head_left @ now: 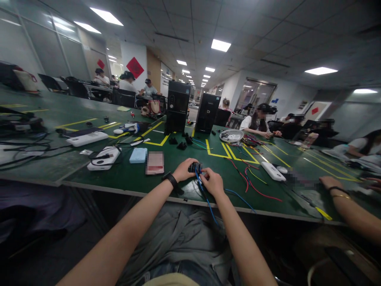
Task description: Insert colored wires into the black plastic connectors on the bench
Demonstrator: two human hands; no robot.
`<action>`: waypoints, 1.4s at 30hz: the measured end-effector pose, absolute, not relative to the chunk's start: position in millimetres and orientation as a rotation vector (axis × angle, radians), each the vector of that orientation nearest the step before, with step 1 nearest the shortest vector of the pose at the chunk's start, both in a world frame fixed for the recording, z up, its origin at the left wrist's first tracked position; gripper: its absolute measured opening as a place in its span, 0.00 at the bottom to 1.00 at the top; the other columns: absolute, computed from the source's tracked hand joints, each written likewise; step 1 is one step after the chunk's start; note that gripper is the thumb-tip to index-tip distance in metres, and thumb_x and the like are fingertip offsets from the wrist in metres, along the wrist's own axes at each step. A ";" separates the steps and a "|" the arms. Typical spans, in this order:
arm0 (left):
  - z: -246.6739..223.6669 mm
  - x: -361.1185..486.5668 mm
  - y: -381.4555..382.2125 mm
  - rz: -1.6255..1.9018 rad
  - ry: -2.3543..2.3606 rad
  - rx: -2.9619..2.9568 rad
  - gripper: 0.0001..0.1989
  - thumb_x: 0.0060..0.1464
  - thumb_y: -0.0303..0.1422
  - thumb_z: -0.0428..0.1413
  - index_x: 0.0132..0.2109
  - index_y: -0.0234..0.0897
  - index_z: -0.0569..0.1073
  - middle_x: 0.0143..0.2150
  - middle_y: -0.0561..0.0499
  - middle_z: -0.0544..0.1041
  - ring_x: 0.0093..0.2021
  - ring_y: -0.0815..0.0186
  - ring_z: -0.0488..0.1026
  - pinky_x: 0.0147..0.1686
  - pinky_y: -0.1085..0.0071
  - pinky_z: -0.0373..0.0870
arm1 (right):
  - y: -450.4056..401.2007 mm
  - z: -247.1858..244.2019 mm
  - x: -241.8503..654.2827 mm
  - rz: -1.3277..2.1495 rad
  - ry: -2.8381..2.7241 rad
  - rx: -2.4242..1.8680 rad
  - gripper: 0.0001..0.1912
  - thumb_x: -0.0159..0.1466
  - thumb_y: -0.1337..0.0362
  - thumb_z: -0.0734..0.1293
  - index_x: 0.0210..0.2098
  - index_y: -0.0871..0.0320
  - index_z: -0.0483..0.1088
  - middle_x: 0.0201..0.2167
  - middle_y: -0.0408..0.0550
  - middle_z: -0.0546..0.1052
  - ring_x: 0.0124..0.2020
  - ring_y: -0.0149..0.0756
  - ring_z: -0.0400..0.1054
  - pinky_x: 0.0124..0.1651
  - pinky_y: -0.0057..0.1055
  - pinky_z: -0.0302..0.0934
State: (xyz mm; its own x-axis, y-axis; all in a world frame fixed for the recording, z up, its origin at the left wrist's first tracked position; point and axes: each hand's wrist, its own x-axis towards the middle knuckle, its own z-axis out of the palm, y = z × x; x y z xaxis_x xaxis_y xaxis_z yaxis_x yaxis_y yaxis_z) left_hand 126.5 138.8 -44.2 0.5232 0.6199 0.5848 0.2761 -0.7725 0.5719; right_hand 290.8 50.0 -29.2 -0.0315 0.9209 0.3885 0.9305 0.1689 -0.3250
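Observation:
My left hand (181, 170) and my right hand (212, 182) meet over the green workbench (178, 190), close to its front edge. Between them both they hold a small black connector (195, 167). Blue wires (204, 197) run from it down past the bench edge. Loose red and blue wires (248, 186) lie to the right of my right hand. A pink-and-white card (154, 163) and a pale blue box (138, 155) sit left of my left hand. A black watch band (170, 179) circles my left wrist.
Several small black connectors (181, 142) lie beyond my hands, below two black computer towers (177, 107). A round wire basket (231, 136) holds parts. White boxes with black cables (104, 158) lie left. A co-worker's arm (351, 206) rests at right; other people sit along the bench.

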 end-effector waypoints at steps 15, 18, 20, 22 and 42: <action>-42.2 125.4 135.2 1.096 0.820 2.442 0.15 0.58 0.36 0.57 0.50 0.35 0.69 0.48 0.47 0.71 0.48 0.59 0.70 0.48 0.56 0.68 | 50.6 -30.6 291.4 -0.093 -1.927 -1.756 0.13 0.68 0.57 0.62 0.38 0.59 0.72 0.33 0.44 0.76 0.34 0.33 0.71 0.41 0.36 0.65; -43.3 126.0 134.6 1.093 0.848 2.453 0.15 0.58 0.36 0.57 0.50 0.35 0.68 0.49 0.47 0.70 0.48 0.59 0.70 0.47 0.56 0.68 | 49.6 -29.5 291.4 -0.105 -1.965 -1.715 0.12 0.68 0.58 0.61 0.39 0.59 0.72 0.37 0.45 0.76 0.38 0.34 0.71 0.43 0.37 0.65; -43.7 126.1 134.1 1.091 0.861 2.458 0.15 0.58 0.37 0.57 0.50 0.35 0.68 0.49 0.46 0.70 0.48 0.59 0.70 0.47 0.56 0.68 | 50.1 -29.7 291.8 -0.098 -1.992 -1.707 0.11 0.68 0.59 0.62 0.39 0.60 0.72 0.36 0.45 0.76 0.37 0.34 0.71 0.43 0.37 0.65; -43.8 125.7 133.6 1.085 0.868 2.464 0.16 0.58 0.37 0.57 0.51 0.35 0.68 0.49 0.46 0.70 0.48 0.58 0.69 0.48 0.56 0.68 | 51.2 -30.9 292.4 -0.087 -2.004 -1.725 0.12 0.68 0.58 0.62 0.37 0.60 0.72 0.34 0.44 0.76 0.35 0.33 0.71 0.41 0.36 0.66; -37.2 124.9 126.2 1.024 0.948 2.485 0.16 0.58 0.37 0.57 0.51 0.35 0.68 0.49 0.46 0.70 0.47 0.59 0.70 0.46 0.57 0.69 | 49.8 -31.6 293.3 -0.137 -2.014 -1.750 0.12 0.67 0.58 0.63 0.37 0.60 0.72 0.33 0.44 0.76 0.34 0.33 0.71 0.40 0.35 0.66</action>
